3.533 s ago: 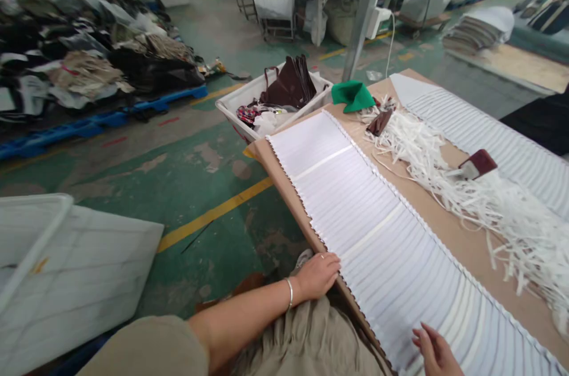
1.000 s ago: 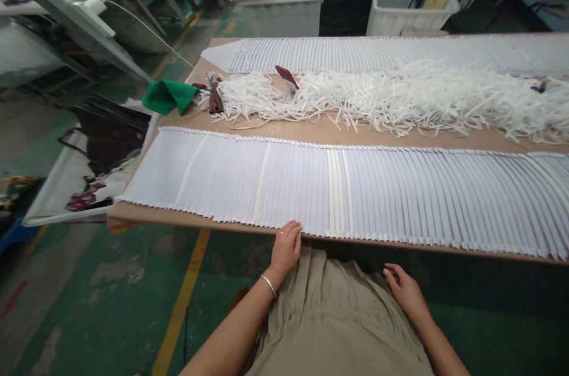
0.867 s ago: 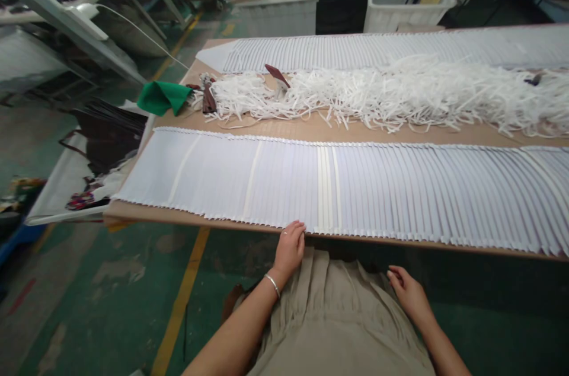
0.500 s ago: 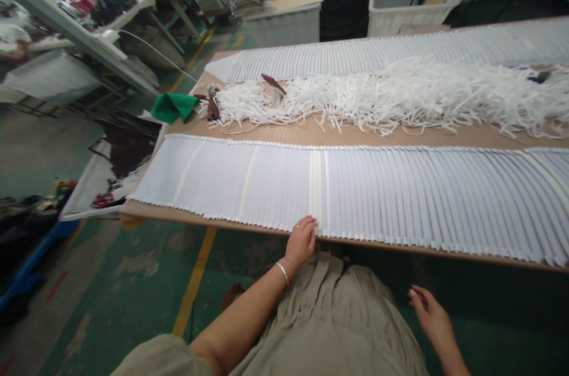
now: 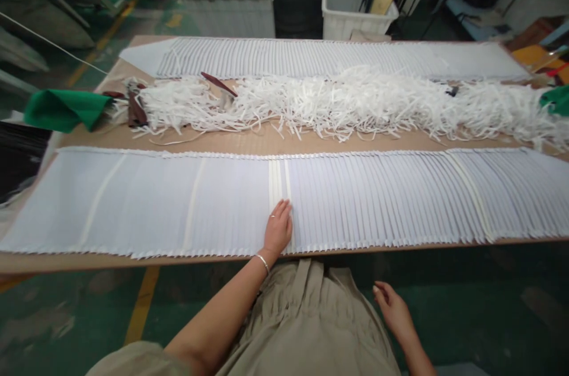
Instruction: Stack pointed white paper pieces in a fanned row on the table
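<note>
My left hand (image 5: 278,226) lies flat with outstretched fingers on the near row of overlapping pale fabric-like pieces (image 5: 240,204). Its fingertips rest beside a few cream-coloured strips (image 5: 275,177) in the middle of that row. A ring and a bracelet show on this hand and wrist. My right hand (image 5: 393,308) hangs below the table's front edge, away from the row, with loosely bent fingers and nothing visible in it.
Behind the near row, a long heap of white shredded strips (image 5: 347,103) crosses the cardboard-covered table (image 5: 249,140). Another row of overlapping pieces (image 5: 284,59) lies at the back. Green cloth (image 5: 66,109) sits at the left. White bins (image 5: 355,11) stand beyond the table.
The view has swung to the right, so everything appears further left. My left hand has slid slightly forward onto the row. My right hand still hangs at my side.
</note>
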Available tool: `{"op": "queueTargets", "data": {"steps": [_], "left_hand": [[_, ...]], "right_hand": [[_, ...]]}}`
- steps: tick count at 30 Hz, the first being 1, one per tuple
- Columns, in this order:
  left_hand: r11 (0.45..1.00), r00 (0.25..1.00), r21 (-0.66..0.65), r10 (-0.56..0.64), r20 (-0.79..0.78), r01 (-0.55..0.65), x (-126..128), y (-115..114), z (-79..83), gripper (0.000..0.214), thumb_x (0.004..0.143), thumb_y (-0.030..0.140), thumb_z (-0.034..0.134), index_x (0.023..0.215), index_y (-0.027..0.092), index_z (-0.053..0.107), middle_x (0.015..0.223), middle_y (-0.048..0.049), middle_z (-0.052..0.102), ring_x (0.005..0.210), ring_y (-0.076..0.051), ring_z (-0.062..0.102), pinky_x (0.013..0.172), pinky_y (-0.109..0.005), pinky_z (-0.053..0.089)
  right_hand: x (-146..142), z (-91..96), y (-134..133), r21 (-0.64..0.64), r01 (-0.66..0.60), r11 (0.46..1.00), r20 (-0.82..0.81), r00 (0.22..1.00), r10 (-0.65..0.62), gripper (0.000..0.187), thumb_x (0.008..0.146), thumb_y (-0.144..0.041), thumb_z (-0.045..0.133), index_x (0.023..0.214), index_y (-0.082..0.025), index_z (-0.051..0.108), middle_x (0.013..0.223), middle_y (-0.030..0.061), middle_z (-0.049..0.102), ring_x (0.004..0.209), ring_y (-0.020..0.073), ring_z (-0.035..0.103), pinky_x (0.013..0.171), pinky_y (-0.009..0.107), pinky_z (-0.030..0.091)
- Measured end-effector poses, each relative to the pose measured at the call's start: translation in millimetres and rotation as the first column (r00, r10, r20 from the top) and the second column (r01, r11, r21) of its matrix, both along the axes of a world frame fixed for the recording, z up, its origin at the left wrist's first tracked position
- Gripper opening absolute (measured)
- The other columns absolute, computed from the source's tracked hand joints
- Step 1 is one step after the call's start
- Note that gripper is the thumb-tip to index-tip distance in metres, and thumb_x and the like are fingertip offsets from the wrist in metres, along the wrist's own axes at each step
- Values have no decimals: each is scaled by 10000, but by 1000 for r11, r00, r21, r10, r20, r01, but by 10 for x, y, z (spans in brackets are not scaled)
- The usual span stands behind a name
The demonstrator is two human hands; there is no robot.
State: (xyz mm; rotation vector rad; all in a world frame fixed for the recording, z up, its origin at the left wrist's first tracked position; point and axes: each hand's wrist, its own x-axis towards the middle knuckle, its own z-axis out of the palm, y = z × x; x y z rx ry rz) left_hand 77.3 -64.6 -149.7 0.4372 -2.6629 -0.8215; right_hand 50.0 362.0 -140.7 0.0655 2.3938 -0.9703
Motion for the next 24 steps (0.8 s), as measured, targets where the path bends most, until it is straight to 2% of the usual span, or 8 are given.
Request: {"op": "queueTargets", "data": {"steps": [3, 5, 9, 12, 15, 18, 21, 24], "left_hand": [[999, 998, -6, -49, 30, 49, -55, 98, 33, 460, 936, 123, 425, 1386, 179, 500, 1481, -125, 511, 1469, -270, 357, 1161, -542, 423], [999, 999, -32, -6, 50, 8, -60, 95, 11, 476, 929, 110, 428, 1395, 178, 493, 1488, -126, 506, 1475, -261, 347, 1168, -529, 418], [983, 982, -97, 164, 91, -155, 21, -34, -67, 484, 938, 100, 403, 1415, 137, 475, 1504, -150, 490, 1478, -248, 343, 1178, -488, 406], [974, 972, -132, 202, 123, -186, 129, -167, -73, 488, 963, 130, 379, 1445, 135, 449, 1534, -145, 458, 1497, -237, 307, 1191, -470, 384], [980, 972, -159, 152, 181, -123, 205, -307, -42, 518, 989, 191, 370, 1506, 169, 375, 1581, -112, 399, 1518, -227, 254, 1209, -473, 344], [982, 963, -186, 62, 260, -13, 220, -452, -38, 552, 1010, 252, 354, 1555, 203, 285, 1627, -66, 314, 1538, -224, 185, 1239, -496, 261], [974, 950, -217, 8, 313, 63, 208, -567, -80, 572, 1020, 318, 355, 1573, 229, 240, 1646, -37, 260, 1547, -229, 139, 1255, -527, 173], [965, 946, -246, -10, 324, 94, 213, -628, -124, 592, 1018, 380, 364, 1578, 244, 228, 1651, -28, 243, 1550, -232, 119, 1262, -532, 109]], "right_hand": [[-114, -33, 29, -11, 38, 999, 34, 999, -37, 484, 775, -566, 558, 1032, -182, 702, 925, 123, 771, 879, 289, 746, 791, 364, 590], [-174, -93, 61, -17, 9, 1000, 61, 998, -8, 492, 777, -576, 567, 1049, -186, 696, 932, 117, 773, 882, 291, 747, 811, 374, 591], [-349, -139, 81, -18, -152, 988, 66, 986, 153, 516, 820, -586, 544, 1114, -184, 680, 1006, 120, 771, 915, 287, 742, 825, 383, 583], [-598, -28, -121, 14, -278, 960, -22, 960, 279, 514, 889, -587, 479, 1127, -182, 687, 1016, 121, 770, 905, 277, 735, 826, 389, 574], [-912, 142, -694, 57, -462, 885, -234, 856, 461, 479, 945, -547, 442, 1083, -178, 715, 1020, 127, 765, 947, 282, 710, 885, 425, 552], [-1159, 251, -1616, 167, -702, 693, -447, 572, 687, 433, 988, -440, 415, 1184, -173, 694, 1173, 129, 728, 1123, 289, 639, 1012, 479, 485], [-1264, 264, -2610, 326, -797, 508, -484, 321, 814, 541, 991, -419, 445, 1479, -184, 442, 1535, 94, 467, 1433, 301, 377, 1118, 516, 388], [-1278, 215, -3337, 408, -833, 374, -470, 159, 868, 653, 994, -474, 447, 1553, -194, 259, 1641, 50, 271, 1524, 300, 174, 1205, 571, 211]]}}
